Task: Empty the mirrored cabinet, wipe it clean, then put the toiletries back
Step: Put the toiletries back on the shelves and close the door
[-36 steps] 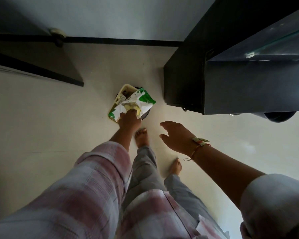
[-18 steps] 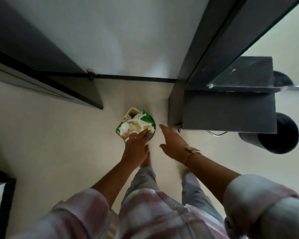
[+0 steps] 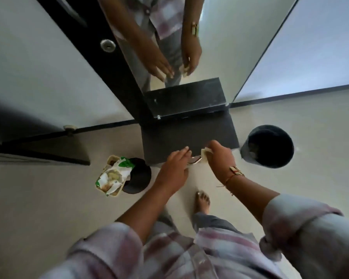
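1. Head cam, looking steeply down; mirrored cabinet (image 3: 189, 137) is straight ahead, dark matte front panel below the mirror (image 3: 220, 47); both hands meet at the panel's near edge.
2. Left hand (image 3: 174, 170): fingers straight and relaxed, tips at or just beside the curved metal handle (image 3: 194, 161); gripping nothing; can't tell if it actually touches.
3. Right hand (image 3: 220, 158): fingers curled, pinching a small pale wipe (image 3: 204, 156) against the panel edge next to the handle.
4. Green-and-white packet (image 3: 113, 176) lies on the floor to the left, partly over a black tub (image 3: 139, 176); prob. one of the emptied toiletries, well apart from both hands; black bin (image 3: 270, 147) stands on the right of the cabinet.
5. Handling, my read: wipe is soft, limp, light, so bunch it and press w/ flat fingers; panel is stiff and fixed, takes firm pressure; handle is smooth metal, prob. slippery, so hook fingers under the curve.
6. Mirror is fragile and smears easily; keep pressure light there.
7. Packet looks crinkly, light, slick; take it by an edge or across its width.
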Action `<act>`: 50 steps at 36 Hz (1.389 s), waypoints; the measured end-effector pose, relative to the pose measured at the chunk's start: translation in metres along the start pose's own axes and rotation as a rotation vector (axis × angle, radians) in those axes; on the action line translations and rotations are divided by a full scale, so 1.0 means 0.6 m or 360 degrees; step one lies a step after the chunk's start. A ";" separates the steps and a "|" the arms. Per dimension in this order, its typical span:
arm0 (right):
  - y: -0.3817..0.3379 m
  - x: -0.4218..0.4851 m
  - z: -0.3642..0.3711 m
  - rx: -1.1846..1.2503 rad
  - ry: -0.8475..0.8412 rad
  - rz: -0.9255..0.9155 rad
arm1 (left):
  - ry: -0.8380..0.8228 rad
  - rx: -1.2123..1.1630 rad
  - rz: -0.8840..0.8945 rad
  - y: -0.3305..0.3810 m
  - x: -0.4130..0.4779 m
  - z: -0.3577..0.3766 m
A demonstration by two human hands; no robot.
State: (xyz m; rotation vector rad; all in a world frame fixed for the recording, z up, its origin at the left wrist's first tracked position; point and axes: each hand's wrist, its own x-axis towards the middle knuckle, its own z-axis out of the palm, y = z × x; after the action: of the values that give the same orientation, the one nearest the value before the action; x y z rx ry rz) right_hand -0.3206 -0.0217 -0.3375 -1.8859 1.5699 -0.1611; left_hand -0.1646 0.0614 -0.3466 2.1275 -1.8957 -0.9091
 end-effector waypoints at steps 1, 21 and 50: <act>0.023 0.011 -0.008 -0.0049 0.0070 0.0028 | -0.0026 0.0033 -0.0021 0.009 0.028 0.008; 0.190 0.124 -0.009 -0.0266 0.0238 -0.0190 | -0.0549 0.0657 -0.0172 0.067 0.255 0.077; 0.190 0.183 -0.063 -0.0323 0.0098 0.0208 | -0.0552 0.0623 -0.0223 0.069 0.257 0.082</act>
State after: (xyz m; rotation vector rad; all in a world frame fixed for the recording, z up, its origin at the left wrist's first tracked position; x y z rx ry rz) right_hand -0.4040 -0.1434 -0.4063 -1.9380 1.8040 -0.0023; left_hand -0.2230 -0.0783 -0.4173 2.4830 -2.2731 -1.0676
